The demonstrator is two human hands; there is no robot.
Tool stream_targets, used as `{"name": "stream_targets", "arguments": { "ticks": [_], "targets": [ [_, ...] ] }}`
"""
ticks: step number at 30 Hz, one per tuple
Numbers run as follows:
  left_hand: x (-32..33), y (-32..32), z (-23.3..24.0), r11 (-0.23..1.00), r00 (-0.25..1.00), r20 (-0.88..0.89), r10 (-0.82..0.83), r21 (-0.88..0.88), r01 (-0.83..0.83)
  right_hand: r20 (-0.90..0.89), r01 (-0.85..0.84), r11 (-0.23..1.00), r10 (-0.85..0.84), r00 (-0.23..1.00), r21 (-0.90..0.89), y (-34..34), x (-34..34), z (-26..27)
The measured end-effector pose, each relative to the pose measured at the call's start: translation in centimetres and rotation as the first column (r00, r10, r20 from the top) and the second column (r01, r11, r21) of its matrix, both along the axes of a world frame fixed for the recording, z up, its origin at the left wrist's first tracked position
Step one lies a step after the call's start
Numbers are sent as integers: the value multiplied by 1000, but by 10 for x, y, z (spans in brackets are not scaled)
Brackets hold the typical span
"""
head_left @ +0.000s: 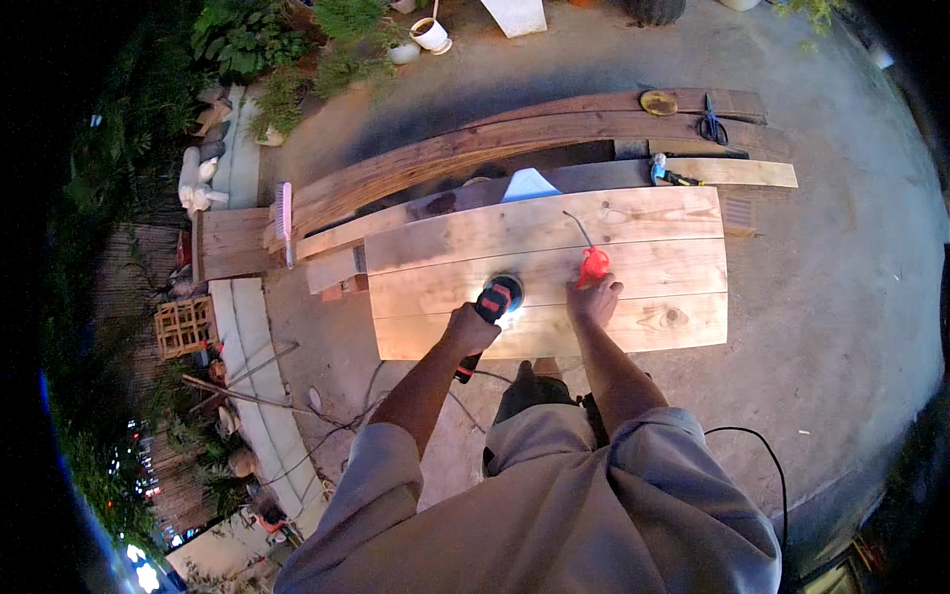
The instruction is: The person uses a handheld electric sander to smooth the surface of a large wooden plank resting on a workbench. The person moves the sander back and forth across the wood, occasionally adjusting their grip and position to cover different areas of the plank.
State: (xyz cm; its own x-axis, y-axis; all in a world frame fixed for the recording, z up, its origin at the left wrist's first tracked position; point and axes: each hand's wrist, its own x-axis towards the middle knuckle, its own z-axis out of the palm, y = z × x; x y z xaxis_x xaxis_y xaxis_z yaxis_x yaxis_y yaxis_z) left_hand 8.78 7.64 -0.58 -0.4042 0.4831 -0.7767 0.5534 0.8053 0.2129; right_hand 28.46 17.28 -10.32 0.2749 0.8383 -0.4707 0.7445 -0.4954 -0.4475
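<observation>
In front of me lies a light wooden panel (668,267) of several joined planks. My left hand (472,332) grips a black and red handheld power tool (493,298), its round head over the panel's left half. Bright light falls on the wood beside that head. The tool's lower end sticks out past the panel's near edge. My right hand (596,299) holds a red bottle-like tool (593,263) with a long, thin, bent spout pointing away from me. Its lower part is hidden by my fingers.
Behind the panel lie long wooden boards (445,156), carrying a claw hammer (672,175), scissors (712,122) and a round yellowish disc (659,103). A pink brush (283,215) rests at their left end. Dark cables (364,416) cross the concrete floor. Potted plants stand beyond.
</observation>
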Motion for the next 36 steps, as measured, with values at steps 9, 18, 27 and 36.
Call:
{"name": "stream_targets", "arguments": {
  "ticks": [9, 18, 27, 36],
  "targets": [
    [38, -199, 16, 846, 794, -301, 527, 270, -459, -225, -715, 666, 746, 627, 213, -34, 107, 15],
    [178, -479, -47, 121, 147, 86, 985, 258, -959, -156, -811, 559, 828, 538, 169, -97, 134, 14],
    [260, -578, -96, 231, 211, 213, 954, -71, -970, -134, -757, 653, 753, 644, 34, -121, 109, 50],
    [294, -546, -86, 10, 34, 336, 941, 73, -997, -228, -784, 587, 807, 545, 203, -175, 69, -12]
  ]
}}
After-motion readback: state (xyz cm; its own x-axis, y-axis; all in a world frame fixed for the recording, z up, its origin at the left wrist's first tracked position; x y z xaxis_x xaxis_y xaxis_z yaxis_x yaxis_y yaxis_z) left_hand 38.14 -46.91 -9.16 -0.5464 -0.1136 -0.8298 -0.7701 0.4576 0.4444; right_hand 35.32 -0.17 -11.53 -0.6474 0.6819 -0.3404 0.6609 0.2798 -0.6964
